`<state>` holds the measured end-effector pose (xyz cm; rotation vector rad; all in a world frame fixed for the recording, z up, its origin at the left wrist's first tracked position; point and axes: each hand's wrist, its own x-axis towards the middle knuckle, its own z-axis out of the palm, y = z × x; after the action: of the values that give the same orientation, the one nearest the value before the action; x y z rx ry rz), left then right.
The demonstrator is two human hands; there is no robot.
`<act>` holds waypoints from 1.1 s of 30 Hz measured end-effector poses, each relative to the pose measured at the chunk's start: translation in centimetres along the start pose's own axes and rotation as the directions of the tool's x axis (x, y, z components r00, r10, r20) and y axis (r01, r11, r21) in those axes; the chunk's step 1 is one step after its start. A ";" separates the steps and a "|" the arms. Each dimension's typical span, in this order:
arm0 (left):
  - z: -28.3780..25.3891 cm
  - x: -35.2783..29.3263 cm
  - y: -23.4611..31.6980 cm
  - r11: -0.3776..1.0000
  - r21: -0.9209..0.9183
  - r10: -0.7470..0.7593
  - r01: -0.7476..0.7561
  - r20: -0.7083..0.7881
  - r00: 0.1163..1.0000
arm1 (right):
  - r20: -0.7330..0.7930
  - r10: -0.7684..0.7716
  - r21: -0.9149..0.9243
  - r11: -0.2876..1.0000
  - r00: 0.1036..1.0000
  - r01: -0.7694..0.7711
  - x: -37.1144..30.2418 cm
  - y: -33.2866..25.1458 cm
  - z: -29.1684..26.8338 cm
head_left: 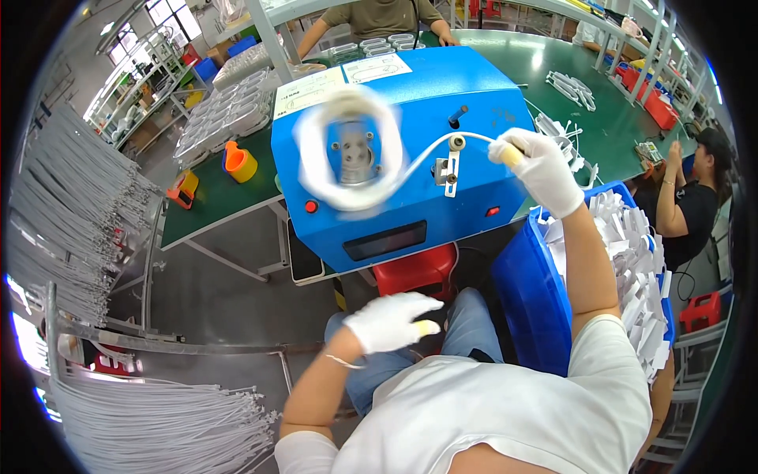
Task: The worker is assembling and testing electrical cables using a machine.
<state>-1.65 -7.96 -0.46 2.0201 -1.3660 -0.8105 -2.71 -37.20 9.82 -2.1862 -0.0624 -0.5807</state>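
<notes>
My right hand, in a white glove with yellow finger covers, is closed on a white cable. From there the cable passes over the small guide roller on the front of a blue winding machine. It joins a white cable coil around the winding head; the coil is smeared by motion. My left hand, gloved the same way, hovers above my lap in front of the machine. Its fingers are stretched out, and it holds nothing.
A blue bin full of white strips stands close to my right arm. Long white cables hang on racks at left. Trays of coils, an orange tape roll and a red stool are nearby. People sit across and at right.
</notes>
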 end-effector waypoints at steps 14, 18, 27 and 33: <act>-25.9 6.3 7.1 0.840 0.542 0.252 0.019 -0.422 0.871 | 0.095 -0.753 -0.605 0.475 0.651 0.639 16.0 -3.6 5.0; -27.1 2.6 6.4 0.769 0.633 0.238 0.090 -0.414 0.878 | -0.064 -0.843 -0.634 0.448 0.534 0.631 14.2 -5.4 5.6; -22.6 -2.3 5.4 0.809 0.429 -0.017 0.402 -0.667 0.745 | 0.412 -0.436 -0.597 0.534 0.800 0.599 9.9 -9.2 7.0; -19.1 0.4 4.8 0.772 0.547 0.311 0.323 -0.769 0.559 | 0.449 -0.115 -0.389 0.867 0.886 0.310 12.6 -9.1 7.2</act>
<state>9.78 -7.63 15.61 2.3709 -1.0626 0.7716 9.07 -27.90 18.06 -2.7580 -0.4488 -0.2518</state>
